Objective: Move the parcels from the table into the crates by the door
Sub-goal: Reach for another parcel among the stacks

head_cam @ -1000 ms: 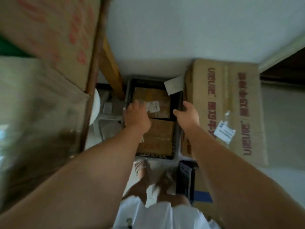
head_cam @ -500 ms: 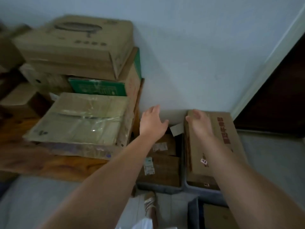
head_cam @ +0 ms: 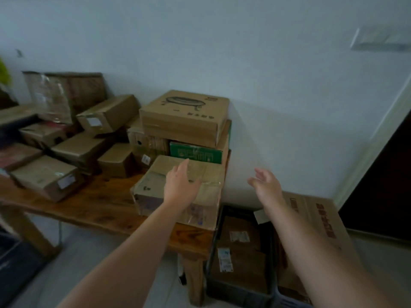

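Your left hand and right hand are open and empty near the flat tape-wrapped cardboard parcel on the brown wooden table. The dark plastic crate holds perhaps three parcels; many more wait on the table.

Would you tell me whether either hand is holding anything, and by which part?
Nothing is held. The left hand is open over the taped parcel at the end of the table; the right hand is open in mid-air.
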Motion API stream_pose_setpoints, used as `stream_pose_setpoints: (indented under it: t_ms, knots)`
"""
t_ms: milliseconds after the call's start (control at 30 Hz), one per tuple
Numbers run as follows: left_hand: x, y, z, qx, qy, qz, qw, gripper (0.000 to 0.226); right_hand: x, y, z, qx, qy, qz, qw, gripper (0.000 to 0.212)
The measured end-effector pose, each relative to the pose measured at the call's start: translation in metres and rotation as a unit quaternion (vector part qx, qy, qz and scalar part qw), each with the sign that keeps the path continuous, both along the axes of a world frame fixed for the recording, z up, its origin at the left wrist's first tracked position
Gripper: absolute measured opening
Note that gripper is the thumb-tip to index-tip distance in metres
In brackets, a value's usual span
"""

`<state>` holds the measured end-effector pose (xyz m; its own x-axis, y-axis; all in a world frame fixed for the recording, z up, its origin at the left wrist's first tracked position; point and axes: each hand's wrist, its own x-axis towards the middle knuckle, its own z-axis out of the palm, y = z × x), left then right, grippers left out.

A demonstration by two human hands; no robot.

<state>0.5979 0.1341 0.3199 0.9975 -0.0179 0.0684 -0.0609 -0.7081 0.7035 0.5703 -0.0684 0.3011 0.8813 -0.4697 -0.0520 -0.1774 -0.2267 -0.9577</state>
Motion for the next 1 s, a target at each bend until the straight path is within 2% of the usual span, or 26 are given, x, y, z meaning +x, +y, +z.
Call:
stream_pose_setpoints:
  t_ms: [67,267,400,500,700,833,1000]
  knots:
    - [0.004,0.034,-0.003,-0.007,0.031,0.018,0.999,0.066,0.001,0.024,-0.008,0.005,0.026,0.013,1.000,0.047]
    - [0.026,0.111,-0.011,0.021,0.009,0.013,1.000,0.044,0.021,0.084,-0.030,0.011,0.075,-0.009,0.997,0.055]
    - [0.053,0.138,-0.027,0.029,0.040,-0.010,0.999,0.048,0.034,0.100,-0.044,0.009,0.100,-0.037,0.994,0.047]
    - [0.077,0.148,-0.042,0.015,0.087,-0.004,0.996,0.050,0.044,0.102,-0.057,0.010,0.124,-0.055,0.991,0.051]
    - [0.127,0.150,-0.064,-0.003,0.138,0.001,0.990,0.070,0.077,0.094,-0.067,-0.009,0.161,-0.058,0.985,0.055]
    - [0.151,0.143,-0.075,-0.029,0.175,0.027,0.984,0.071,0.103,0.085,-0.072,-0.005,0.200,-0.040,0.979,0.039]
    - [0.176,0.139,-0.087,-0.054,0.225,0.042,0.972,0.072,0.125,0.081,-0.079,0.019,0.233,-0.027,0.972,0.033]
